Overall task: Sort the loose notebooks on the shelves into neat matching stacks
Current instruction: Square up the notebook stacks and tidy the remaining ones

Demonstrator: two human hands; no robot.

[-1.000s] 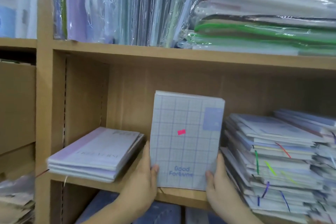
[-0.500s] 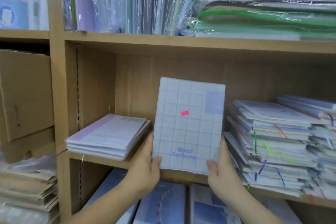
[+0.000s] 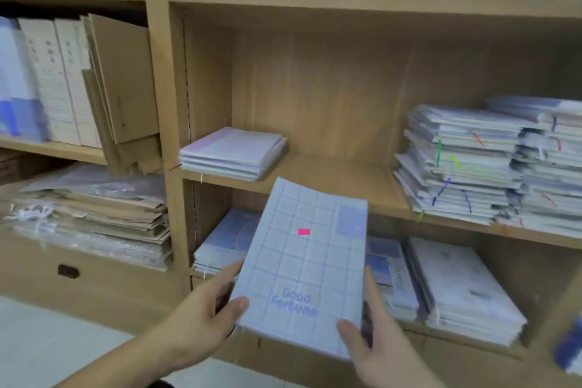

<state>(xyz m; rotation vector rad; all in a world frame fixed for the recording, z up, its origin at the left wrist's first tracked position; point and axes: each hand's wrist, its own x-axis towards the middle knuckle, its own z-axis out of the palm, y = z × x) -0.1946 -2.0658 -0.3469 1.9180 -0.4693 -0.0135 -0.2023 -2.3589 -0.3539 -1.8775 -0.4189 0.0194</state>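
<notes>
I held a pale blue grid-patterned notebook with "Good Fortune" printed on its cover and a small pink sticker near its middle. My left hand gripped its lower left corner, thumb on the cover and fingers curled behind. My right hand clasped the lower right edge in the same way, thumb on top. The notebook was tilted, its top leaning away from me, in front of the lip of the wooden shelf board and clear of it.

On that board, to the left, lay a short neat stack of lilac-and-white notebooks. To the right sat a tall, untidy pile of pale notebooks with coloured ribbon markers, and just beside it another pile of the same kind. The middle of the board between them was bare wood.

On the shelf below lay flat stacks of bluish notebooks on the left and white-covered notebooks on the right. In the bay to the left stood leaning flattened brown cardboard sheets.
</notes>
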